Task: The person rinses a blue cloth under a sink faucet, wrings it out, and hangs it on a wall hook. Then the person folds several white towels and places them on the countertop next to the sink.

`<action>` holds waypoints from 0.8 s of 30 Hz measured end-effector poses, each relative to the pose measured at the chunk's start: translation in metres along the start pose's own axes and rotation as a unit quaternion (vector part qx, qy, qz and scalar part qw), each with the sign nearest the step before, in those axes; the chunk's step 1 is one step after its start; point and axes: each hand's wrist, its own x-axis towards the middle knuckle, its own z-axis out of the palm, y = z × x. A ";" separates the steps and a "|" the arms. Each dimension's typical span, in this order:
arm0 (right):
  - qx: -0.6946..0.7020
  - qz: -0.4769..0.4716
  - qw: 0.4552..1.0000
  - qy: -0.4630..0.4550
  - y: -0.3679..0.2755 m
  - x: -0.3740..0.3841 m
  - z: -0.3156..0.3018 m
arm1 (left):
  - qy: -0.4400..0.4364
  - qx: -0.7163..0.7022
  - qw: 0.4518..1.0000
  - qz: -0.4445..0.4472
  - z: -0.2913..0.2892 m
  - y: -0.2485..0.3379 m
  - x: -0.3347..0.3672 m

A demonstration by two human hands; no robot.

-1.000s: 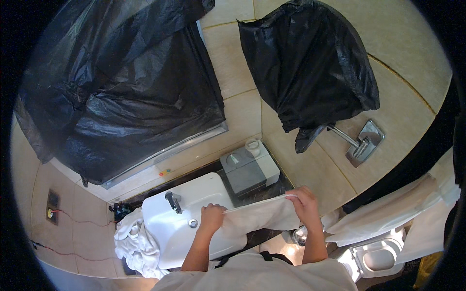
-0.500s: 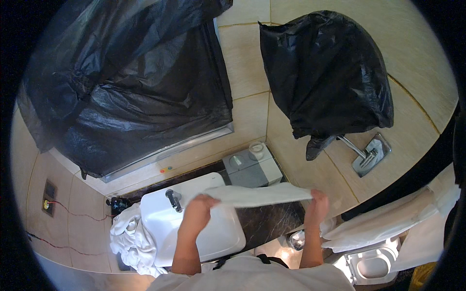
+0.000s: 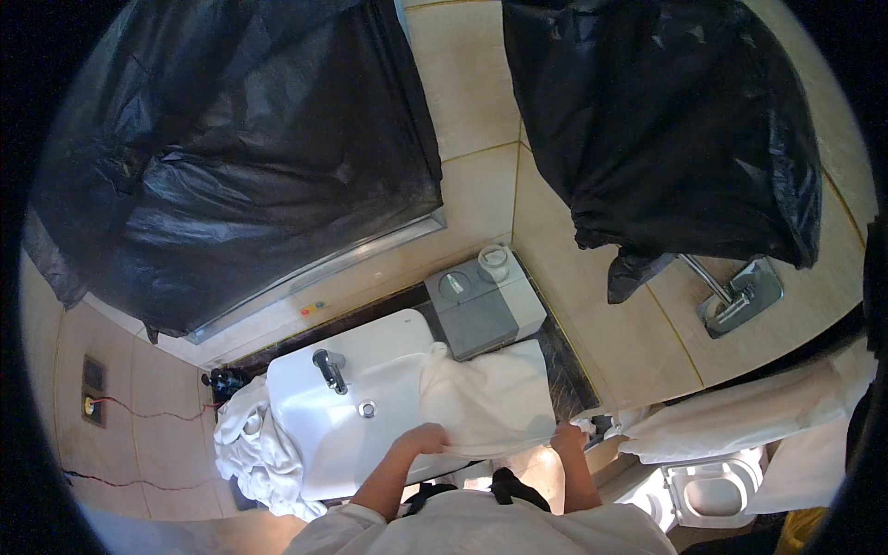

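A white towel (image 3: pixel 495 398) lies spread over the dark marble counter, its left part lapping onto the rim of the white sink (image 3: pixel 342 453). My left hand (image 3: pixel 425 438) is closed on its near left corner, by the sink's edge. At the near right corner my right hand (image 3: pixel 568 437) grips the same towel, fingers partly hidden. Between my hands the near edge is drawn fairly straight. A chrome faucet (image 3: pixel 328 370) stands at the back of the sink. Left of the sink, a crumpled heap of white cloth (image 3: pixel 254 453) rests on the counter.
A grey box (image 3: pixel 472 319) with a glass jar (image 3: pixel 493 264) stands behind the towel. Black plastic covers a large wall panel (image 3: pixel 277 185) and a round wall fixture (image 3: pixel 666 129). Red wires (image 3: pixel 148 409) run from a left wall socket. A toilet (image 3: pixel 712 490) is at the lower right.
Both hands have come down and toward me, lowering the towel from mid-air onto the counter, where it now lies spread out. The view has shifted slightly.
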 end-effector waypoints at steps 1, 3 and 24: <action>0.011 -0.012 1.000 0.011 -0.001 0.010 0.005 | 0.084 -0.030 0.994 -0.063 -0.007 0.002 0.002; 0.035 -0.037 0.998 0.032 -0.007 0.039 0.020 | 0.246 -0.090 0.946 -0.191 -0.026 0.005 0.004; 0.443 -0.039 0.872 0.204 -0.107 0.159 -0.023 | 0.584 -0.230 0.744 -0.230 -0.069 -0.061 0.071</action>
